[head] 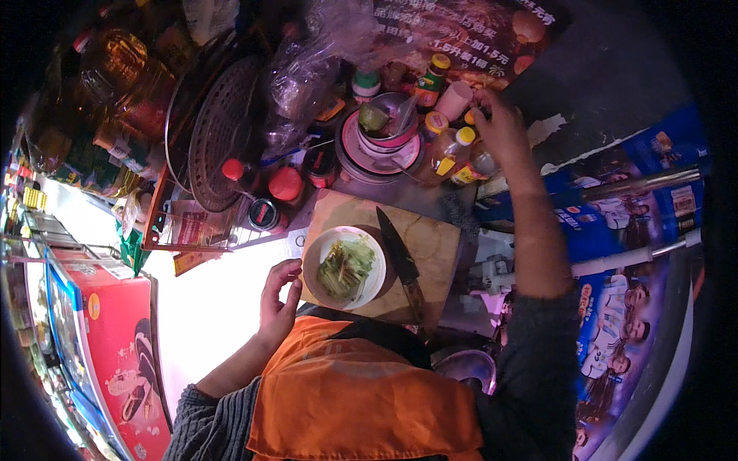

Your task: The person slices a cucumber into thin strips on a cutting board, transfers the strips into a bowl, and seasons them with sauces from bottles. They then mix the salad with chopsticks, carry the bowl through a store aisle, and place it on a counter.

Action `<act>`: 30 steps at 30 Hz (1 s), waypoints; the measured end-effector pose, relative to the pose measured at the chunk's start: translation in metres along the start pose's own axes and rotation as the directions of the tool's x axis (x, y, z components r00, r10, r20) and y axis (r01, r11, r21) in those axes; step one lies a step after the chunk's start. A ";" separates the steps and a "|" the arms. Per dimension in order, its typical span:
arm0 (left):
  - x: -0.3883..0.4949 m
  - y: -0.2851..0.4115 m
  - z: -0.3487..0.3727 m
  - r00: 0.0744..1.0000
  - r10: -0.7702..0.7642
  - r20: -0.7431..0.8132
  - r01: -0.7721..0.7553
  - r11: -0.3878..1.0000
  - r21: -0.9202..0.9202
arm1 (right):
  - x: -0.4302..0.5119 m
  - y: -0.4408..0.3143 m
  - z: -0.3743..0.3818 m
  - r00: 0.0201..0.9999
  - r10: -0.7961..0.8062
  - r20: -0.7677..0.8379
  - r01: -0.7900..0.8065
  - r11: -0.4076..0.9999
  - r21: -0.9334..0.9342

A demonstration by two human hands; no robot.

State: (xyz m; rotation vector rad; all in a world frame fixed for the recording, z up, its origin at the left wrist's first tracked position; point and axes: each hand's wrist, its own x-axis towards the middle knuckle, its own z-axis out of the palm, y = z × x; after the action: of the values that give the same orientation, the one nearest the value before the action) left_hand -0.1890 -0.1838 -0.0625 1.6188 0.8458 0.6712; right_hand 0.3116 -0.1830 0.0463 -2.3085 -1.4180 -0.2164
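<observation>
A white bowl (377,288) of shredded pale-green vegetable (345,269), likely cucumber, rests on a wooden cutting board (433,242). To its right lies a kitchen knife (400,253) with a dark blade, handle towards me. My left hand (281,302) is beside the bowl's left rim, thumb and fingers apart, holding nothing. At the back right, my right hand (500,124) is among condiment bottles, its fingertips by a yellow cap (470,117). Whether it grips anything is unclear. Nearest below are a yellow-capped bottle (452,151) and another bottle with a yellow label (475,167).
Behind the board stand stacked plates and bowls (377,147) with a green vegetable piece (372,118) on top. Red-lidded jars (285,184) and a black-lidded jar (266,214) line the left, beside a perforated metal strainer (222,132). A pink cup (454,99) leans near the sauce bottles.
</observation>
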 end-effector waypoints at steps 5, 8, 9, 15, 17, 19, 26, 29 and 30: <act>-0.014 -0.003 -0.007 0.996 -0.041 -0.075 0.039 0.999 -0.036 | 0.060 0.029 0.040 0.871 0.142 0.471 -0.002 0.958 -0.286; -0.025 -0.007 -0.017 0.991 -0.058 -0.122 0.053 0.998 -0.042 | 0.069 0.062 0.070 0.787 0.151 0.598 0.021 0.962 -0.271; -0.027 -0.008 -0.021 0.988 -0.075 -0.132 0.071 0.997 -0.039 | 0.069 0.072 0.075 0.752 0.222 0.621 0.006 0.940 -0.342; -0.023 -0.009 -0.029 0.990 -0.038 -0.136 0.034 0.999 -0.032 | 0.048 0.073 0.037 0.879 0.078 0.471 0.078 0.950 -0.302; -0.014 -0.002 -0.028 0.993 0.036 -0.113 -0.036 0.999 -0.001 | 0.047 0.051 -0.006 0.885 0.131 0.448 -0.051 0.981 -0.186; -0.002 0.009 -0.028 0.992 0.109 -0.062 -0.106 0.993 0.056 | 0.045 0.021 -0.054 0.909 0.086 0.408 -0.034 0.991 -0.133; 0.057 0.073 0.013 0.921 0.370 0.125 -0.382 0.919 0.092 | -0.038 -0.122 -0.194 0.974 0.029 0.225 -0.001 0.992 -0.124; 0.069 0.101 0.045 0.809 0.571 0.142 -0.583 0.809 0.076 | -0.084 -0.175 -0.203 0.941 0.037 0.338 -0.062 0.996 0.063; 0.070 0.106 0.055 0.781 0.615 0.112 -0.622 0.781 0.053 | -0.101 -0.187 -0.196 0.941 0.034 0.338 -0.038 0.999 0.007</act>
State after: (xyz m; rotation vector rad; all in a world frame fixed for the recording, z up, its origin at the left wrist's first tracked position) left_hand -0.0860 -0.1698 0.0288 2.0104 0.2520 1.0196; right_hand 0.1166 -0.2760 0.2387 -2.4425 -1.5246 0.2122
